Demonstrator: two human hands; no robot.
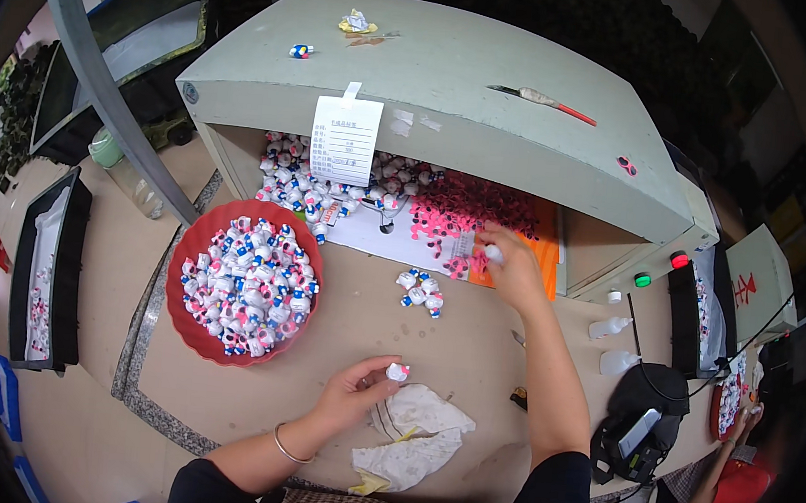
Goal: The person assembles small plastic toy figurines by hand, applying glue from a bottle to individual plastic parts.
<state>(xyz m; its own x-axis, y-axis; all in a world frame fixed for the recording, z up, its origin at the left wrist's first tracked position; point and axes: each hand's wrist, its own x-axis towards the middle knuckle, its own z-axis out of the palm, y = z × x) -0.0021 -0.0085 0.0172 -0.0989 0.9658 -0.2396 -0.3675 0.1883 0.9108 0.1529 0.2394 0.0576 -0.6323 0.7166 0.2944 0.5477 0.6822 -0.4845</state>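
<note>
My left hand pinches a small white figurine with a touch of pink, above a stained white cloth. My right hand reaches under the shelf to the pile of small pink-and-black pieces. Its fingers are drawn together, with something small and white by the thumb; whether a pink piece is between them is hidden. Several white figurines with blue and pink parts lie in a cluster between my hands. A red scalloped bowl full of similar figurines stands to the left.
More white figurines are heaped under the grey shelf, which carries a brush. Small bottles, a black bag and a thin cord stand right. A black bin is at left; another person works at right.
</note>
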